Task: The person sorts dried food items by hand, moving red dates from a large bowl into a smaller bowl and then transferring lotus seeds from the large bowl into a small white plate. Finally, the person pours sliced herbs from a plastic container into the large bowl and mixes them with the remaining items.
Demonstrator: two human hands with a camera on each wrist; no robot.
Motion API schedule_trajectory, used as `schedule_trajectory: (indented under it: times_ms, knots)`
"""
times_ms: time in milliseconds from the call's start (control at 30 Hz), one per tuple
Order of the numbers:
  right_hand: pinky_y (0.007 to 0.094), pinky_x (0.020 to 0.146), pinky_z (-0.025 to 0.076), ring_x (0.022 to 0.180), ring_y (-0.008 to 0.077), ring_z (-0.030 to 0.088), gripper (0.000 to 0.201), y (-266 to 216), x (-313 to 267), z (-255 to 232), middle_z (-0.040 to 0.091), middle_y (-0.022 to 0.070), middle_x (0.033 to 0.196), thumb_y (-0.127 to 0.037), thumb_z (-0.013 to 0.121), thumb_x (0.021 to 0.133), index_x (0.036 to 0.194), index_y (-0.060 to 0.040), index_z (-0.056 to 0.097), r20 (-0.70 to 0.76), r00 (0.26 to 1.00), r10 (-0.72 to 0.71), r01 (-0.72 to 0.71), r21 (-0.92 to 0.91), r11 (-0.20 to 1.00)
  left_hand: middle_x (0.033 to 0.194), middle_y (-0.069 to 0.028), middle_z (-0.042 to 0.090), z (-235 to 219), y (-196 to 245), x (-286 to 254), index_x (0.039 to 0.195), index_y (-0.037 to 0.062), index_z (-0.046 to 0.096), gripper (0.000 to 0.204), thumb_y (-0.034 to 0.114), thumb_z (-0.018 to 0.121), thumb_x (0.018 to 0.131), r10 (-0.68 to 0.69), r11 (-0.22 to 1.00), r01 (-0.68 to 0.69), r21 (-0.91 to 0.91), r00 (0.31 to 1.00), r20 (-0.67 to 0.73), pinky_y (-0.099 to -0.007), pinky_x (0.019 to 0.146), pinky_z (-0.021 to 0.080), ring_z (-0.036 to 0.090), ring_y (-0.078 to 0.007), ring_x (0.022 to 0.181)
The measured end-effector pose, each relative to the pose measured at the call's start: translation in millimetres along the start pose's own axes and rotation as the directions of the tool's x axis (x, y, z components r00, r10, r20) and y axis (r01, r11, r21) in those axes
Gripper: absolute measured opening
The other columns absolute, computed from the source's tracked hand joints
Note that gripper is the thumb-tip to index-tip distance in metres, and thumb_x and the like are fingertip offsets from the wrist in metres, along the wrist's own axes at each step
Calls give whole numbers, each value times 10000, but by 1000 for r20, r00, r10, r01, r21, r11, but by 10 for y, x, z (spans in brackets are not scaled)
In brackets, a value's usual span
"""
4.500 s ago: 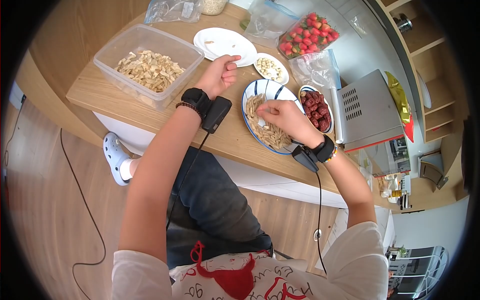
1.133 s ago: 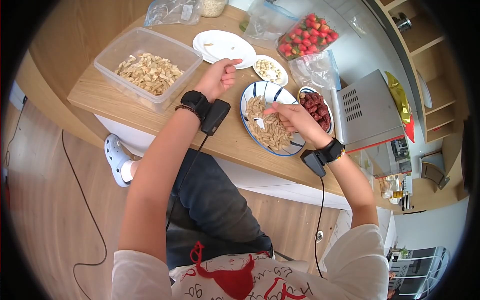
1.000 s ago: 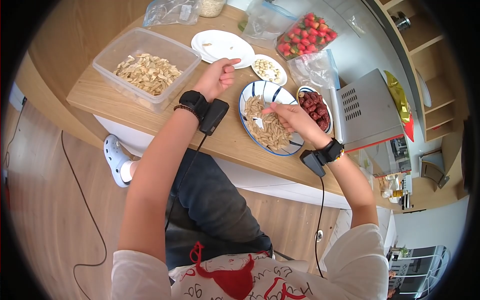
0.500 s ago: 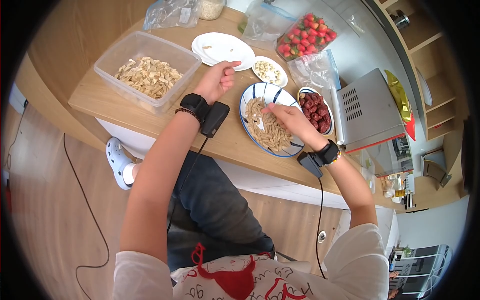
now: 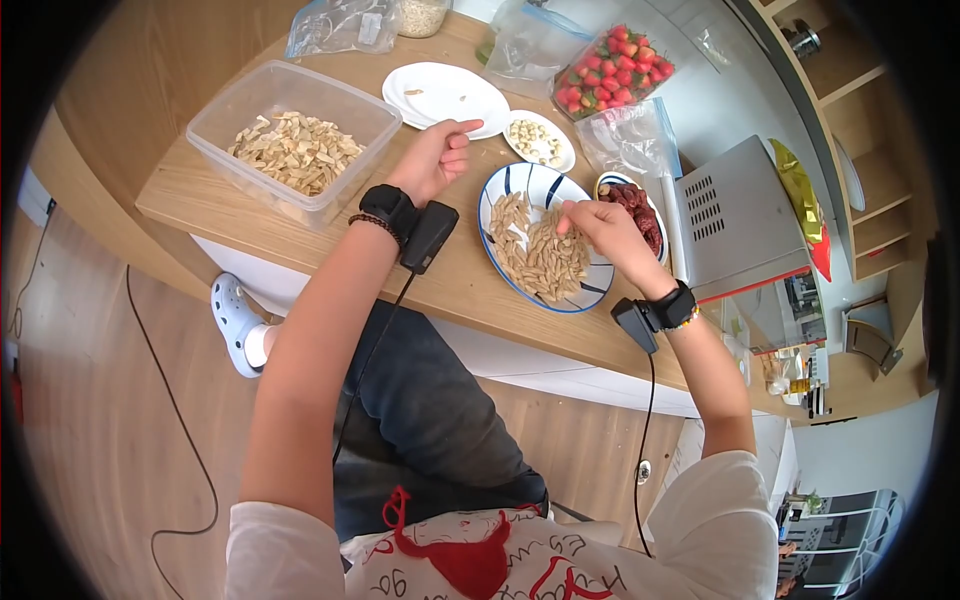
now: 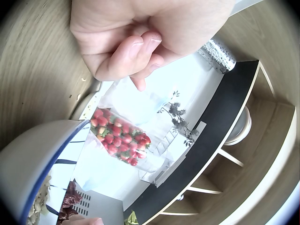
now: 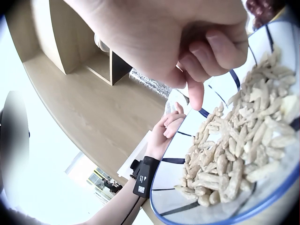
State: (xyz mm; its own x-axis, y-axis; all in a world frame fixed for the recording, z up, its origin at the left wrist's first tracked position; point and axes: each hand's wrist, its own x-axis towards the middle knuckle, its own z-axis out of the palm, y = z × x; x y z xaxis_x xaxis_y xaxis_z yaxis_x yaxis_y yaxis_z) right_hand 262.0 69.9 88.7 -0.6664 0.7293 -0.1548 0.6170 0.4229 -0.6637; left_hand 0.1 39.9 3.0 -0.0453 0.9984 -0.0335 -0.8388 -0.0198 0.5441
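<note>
A white bowl with blue stripes holds a heap of pale brown, spindle-shaped dried pieces. My right hand hovers over the bowl's right side, index finger pointing down and the other fingers curled in. Nothing shows between its fingertips. My left hand is held over the table between the clear plastic box and the bowl, fingers loosely curled, with nothing visible in it. The box contains pale dried slices. Close beyond the left fingertips lies a white plate bearing a few small pieces.
Beside the white plate is a small dish of pale round pieces. Red dates fill a dish right of the bowl. Behind stand a bag of strawberries, clear plastic bags and a jar. A grey appliance borders the right.
My right hand has lifted from the pieces and moved right, toward the dates. A gap in the heap now shows the bowl's white bottom. The left hand stays almost in place.
</note>
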Motion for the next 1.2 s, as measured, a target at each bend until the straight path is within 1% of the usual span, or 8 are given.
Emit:
schedule_trajectory:
  times_ms: [167,267,767,967,1000,1067,1167,1200]
  knots:
    - [260,558,403,595,91,499,262,63,-23,-3,569,11,638,-251,624,842,855,8,662,-55,998,-27,8,-314,949,621,56,344,11,5,-8,1164,-41,481,279,101,421,931,-5,1000,5,8,1000,1,-181,411,243,256,-39,484]
    - [328,608,452,590,226,588,316,2,-62,27,599,153,635,-292,650,791,834,20,672,-44,999,22,-37,-369,929,625,54,345,13,7,-6,1174,-43,475,287,101,414,933,-5,1000,5,20,1000,1,-180,414,246,258,-40,488]
    - [264,584,435,621,100,531,278,175,-17,78,617,55,699,-251,699,783,866,12,663,58,997,50,-37,-207,978,652,51,340,3,-18,-1,1149,-55,522,301,94,444,900,16,998,-16,54,1000,-3,-182,437,227,257,-36,517]
    - [249,556,415,598,88,498,232,348,25,87,562,7,665,-213,652,809,822,17,621,93,988,-122,126,-47,991,649,49,344,24,-13,-15,1147,-51,515,290,98,437,911,12,998,-11,59,1000,-14,-182,432,234,257,-39,508]
    - [245,541,394,584,87,468,210,350,22,41,516,-5,650,-206,618,819,800,0,582,107,994,-5,-12,161,987,638,53,339,30,-6,-15,1152,-41,507,281,103,430,924,3,998,-2,58,1000,-17,-182,426,238,253,-40,499]
    - [237,511,352,557,85,407,183,202,3,-77,423,-28,619,-192,549,839,757,-34,504,206,957,203,-284,533,797,627,56,335,34,2,-22,1153,-32,501,270,110,430,935,-3,999,4,55,1000,-25,-182,419,241,250,-41,488]
    - [226,491,294,554,90,334,141,134,10,-167,306,-28,623,-173,459,837,737,-100,392,299,954,-31,-284,928,240,626,55,336,27,-8,-5,1149,-29,509,268,113,449,930,-2,999,3,51,999,-33,-183,414,235,250,-42,488]
    - [226,493,303,582,99,360,106,143,19,-173,322,-17,640,-158,434,824,740,-101,400,216,976,0,-213,962,170,626,54,337,21,-11,7,1150,-29,509,269,114,455,929,-3,999,5,50,999,-35,-184,413,233,250,-42,487]
